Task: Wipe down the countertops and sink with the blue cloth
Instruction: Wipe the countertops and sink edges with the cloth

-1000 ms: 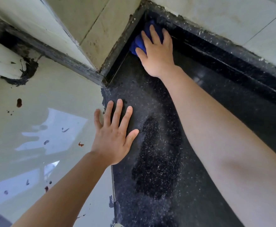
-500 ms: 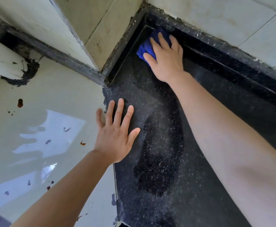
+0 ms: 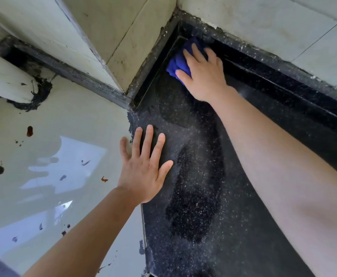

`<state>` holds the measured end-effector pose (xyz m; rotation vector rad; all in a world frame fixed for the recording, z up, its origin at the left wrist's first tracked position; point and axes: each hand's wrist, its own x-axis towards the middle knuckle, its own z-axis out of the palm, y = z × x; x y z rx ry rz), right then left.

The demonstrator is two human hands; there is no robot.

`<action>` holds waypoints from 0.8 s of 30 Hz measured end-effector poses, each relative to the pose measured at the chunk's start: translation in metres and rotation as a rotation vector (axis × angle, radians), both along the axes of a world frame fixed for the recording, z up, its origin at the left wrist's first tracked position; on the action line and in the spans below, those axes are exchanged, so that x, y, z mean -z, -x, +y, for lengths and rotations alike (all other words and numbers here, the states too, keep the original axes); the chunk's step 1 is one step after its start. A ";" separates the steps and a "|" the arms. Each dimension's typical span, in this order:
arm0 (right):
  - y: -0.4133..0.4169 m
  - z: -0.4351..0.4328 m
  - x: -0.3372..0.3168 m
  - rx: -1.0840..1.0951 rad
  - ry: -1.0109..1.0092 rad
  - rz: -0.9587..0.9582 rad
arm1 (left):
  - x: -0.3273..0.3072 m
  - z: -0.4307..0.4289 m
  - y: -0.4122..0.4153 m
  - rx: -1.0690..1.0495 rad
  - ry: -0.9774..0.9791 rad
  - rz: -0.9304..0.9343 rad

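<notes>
Head camera looks steeply down, close above the countertop (image 3: 243, 246) corner.

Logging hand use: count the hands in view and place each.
2. The left hand lies flat at the left edge of the black countertop; the right hand presses the blue cloth into the far corner. None seems hidden.

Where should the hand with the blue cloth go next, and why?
Probably pull the blue cloth back from the far corner along the countertop: the right hand presses it into that corner, and a pale film covers the stone around the dark patch.
</notes>
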<state>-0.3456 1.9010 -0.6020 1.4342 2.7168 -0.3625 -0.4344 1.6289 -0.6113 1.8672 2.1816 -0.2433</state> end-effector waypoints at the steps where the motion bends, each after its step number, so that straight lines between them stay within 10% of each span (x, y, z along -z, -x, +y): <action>1: 0.017 0.000 -0.002 0.032 0.009 -0.011 | 0.000 0.000 0.000 0.000 0.000 -0.002; 16: -0.102 -0.022 0.011 0.171 -0.237 0.002 | 0.001 0.000 0.001 0.002 -0.003 -0.007; 24: 0.004 0.014 -0.021 -0.152 -0.543 -0.210 | 0.001 0.000 0.001 0.017 0.003 0.017</action>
